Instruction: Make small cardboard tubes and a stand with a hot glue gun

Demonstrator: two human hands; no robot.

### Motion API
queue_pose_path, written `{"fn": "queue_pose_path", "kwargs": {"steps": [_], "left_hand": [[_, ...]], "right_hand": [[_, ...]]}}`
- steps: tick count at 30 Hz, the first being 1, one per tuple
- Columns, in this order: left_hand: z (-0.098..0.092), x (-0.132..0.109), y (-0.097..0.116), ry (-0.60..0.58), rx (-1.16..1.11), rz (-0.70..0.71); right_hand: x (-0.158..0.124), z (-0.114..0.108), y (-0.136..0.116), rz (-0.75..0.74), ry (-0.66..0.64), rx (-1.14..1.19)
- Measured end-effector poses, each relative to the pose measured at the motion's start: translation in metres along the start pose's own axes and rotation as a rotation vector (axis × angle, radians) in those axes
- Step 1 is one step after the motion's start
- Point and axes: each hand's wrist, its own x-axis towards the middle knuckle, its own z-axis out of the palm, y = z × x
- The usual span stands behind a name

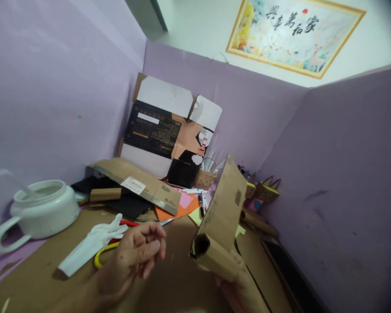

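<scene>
My right hand (236, 278) grips a piece of brown cardboard (226, 208) from below and behind, so most of its fingers are hidden. The cardboard's near edge is rolled into a tube with an open dark end, and its flat part rises upward. My left hand (140, 252) hovers to the left with fingers curled loosely and apart, holding nothing. Just beyond it lie a white glove (93, 245) and scissors with a yellow handle (106, 254) and a red part, partly covered by the hand and glove.
A white pot (48, 213) with a handle stands at the left. Behind lie a flattened carton (137, 182), orange paper (179, 211) and markers. An unfolded printed box (169, 130) leans on the back wall beside a small basket (204, 179). Cardboard crowns (267, 191) sit at the right.
</scene>
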Motion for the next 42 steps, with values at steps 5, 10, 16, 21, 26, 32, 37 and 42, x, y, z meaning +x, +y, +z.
{"fn": "queue_pose_path", "kwargs": {"steps": [5,10,16,21,26,32,37,42], "left_hand": [[0.000,-0.009,0.002,-0.087,0.088,0.028],[-0.004,-0.008,-0.003,-0.067,0.156,-0.081],[0.003,-0.010,0.005,-0.199,0.246,-0.190],[0.003,-0.008,-0.001,-0.081,0.404,-0.245],[-0.001,-0.002,-0.007,0.001,0.450,-0.271],[-0.009,0.003,-0.009,-0.036,-0.007,-0.388],[-0.011,0.006,-0.016,-0.016,-0.069,-0.547],[-0.007,0.007,-0.022,0.125,0.065,-0.504]], "right_hand": [[-0.004,0.004,-0.002,0.018,0.077,0.021],[-0.005,0.006,0.001,0.051,0.009,-0.142],[-0.004,-0.004,0.004,0.132,-0.093,-0.308],[-0.004,-0.005,0.004,0.098,-0.094,-0.401],[-0.003,-0.010,0.005,-0.001,-0.068,-0.478],[-0.006,-0.016,0.006,-0.114,0.015,-0.599],[-0.009,0.000,-0.001,-0.304,-0.086,-0.827],[-0.011,0.016,-0.017,-0.064,-0.314,-0.509]]}}
